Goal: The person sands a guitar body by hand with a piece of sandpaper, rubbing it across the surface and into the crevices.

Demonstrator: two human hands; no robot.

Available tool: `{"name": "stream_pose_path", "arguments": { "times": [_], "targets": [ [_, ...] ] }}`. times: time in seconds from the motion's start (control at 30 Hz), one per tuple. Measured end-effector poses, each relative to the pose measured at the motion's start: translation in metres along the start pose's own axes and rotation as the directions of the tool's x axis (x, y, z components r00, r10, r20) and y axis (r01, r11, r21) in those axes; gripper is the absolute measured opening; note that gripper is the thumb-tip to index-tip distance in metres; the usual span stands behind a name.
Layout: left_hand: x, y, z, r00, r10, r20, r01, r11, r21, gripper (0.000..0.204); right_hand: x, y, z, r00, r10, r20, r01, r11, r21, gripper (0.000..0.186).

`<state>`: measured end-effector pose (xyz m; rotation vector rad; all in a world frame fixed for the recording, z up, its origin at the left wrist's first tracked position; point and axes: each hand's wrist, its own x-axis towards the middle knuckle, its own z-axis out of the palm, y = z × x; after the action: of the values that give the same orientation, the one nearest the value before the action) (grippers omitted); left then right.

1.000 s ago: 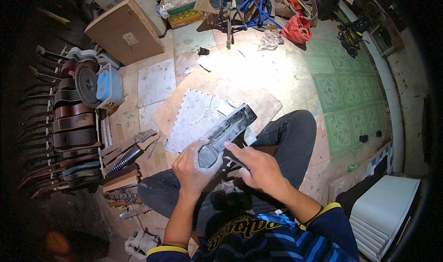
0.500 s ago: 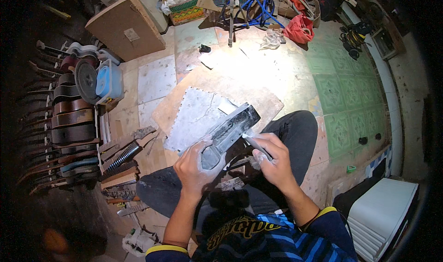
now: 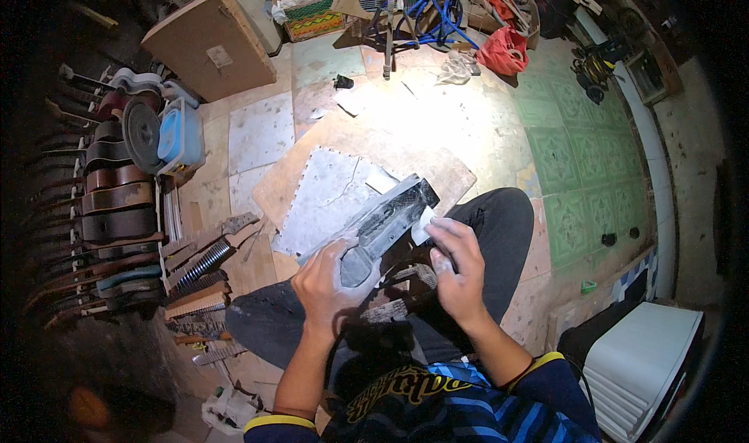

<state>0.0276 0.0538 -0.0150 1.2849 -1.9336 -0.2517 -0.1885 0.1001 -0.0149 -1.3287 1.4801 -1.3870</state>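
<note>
A long, dark, box-like piece [image 3: 390, 215] coated with pale dust slants over my lap, its far end up to the right. My left hand [image 3: 326, 281] is closed around its near end, and dust whitens the thumb and fingers. My right hand [image 3: 460, 271] pinches a small whitish folded piece [image 3: 422, 226] against or very close to the right side of the far end; I cannot tell whether it is paper or cloth. Beneath lies a pale, dusty sheet [image 3: 324, 197] on a brown board [image 3: 273, 187]. A grey rough-faced block [image 3: 386, 312] shows between my legs.
Saws and other hand tools [image 3: 211, 267] lie on the floor at left, beside a row of stringed-instrument bodies [image 3: 117, 181]. A blue tub [image 3: 178, 135] stands behind them. Blue hose [image 3: 441, 17] and a red bag [image 3: 503, 50] lie at the back; a white appliance [image 3: 644, 365] stands at right.
My right hand has shifted slightly up and turned, so the whitish piece now shows more fully at the far end. The left hand keeps its hold on the dark piece.
</note>
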Motion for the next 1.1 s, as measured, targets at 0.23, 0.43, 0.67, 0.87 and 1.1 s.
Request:
{"name": "stream_pose_path", "arguments": {
  "times": [0.23, 0.43, 0.67, 0.87, 1.1],
  "targets": [
    [-0.002, 0.002, 0.000, 1.000, 0.014, 0.005, -0.014, 1.000, -0.022, 0.049, 0.005, -0.011, 0.010, 0.974, -0.178, 0.137, 0.221, 0.866, -0.448, 0.036],
    [-0.011, 0.014, -0.005, 0.996, -0.031, 0.078, 0.035, 0.998, -0.059, 0.043, 0.010, -0.016, 0.011, 0.994, -0.106, -0.008, 0.090, 0.883, -0.460, 0.035],
    [-0.020, 0.022, -0.003, 0.993, -0.041, 0.106, 0.056, 0.989, -0.140, 0.041, -0.009, 0.006, -0.018, 0.960, 0.265, 0.088, -0.261, 0.964, -0.051, 0.023],
    [-0.042, 0.028, -0.002, 0.977, -0.053, 0.209, 0.083, 0.987, -0.140, 0.045, -0.024, 0.011, -0.013, 0.873, 0.476, 0.110, -0.485, 0.870, 0.086, 0.013],
    [-0.054, 0.028, 0.007, 0.990, 0.037, 0.137, -0.023, 0.995, -0.101, 0.053, -0.023, 0.020, 0.002, 0.859, 0.510, 0.039, -0.511, 0.859, 0.028, 0.017]
  ]
}}
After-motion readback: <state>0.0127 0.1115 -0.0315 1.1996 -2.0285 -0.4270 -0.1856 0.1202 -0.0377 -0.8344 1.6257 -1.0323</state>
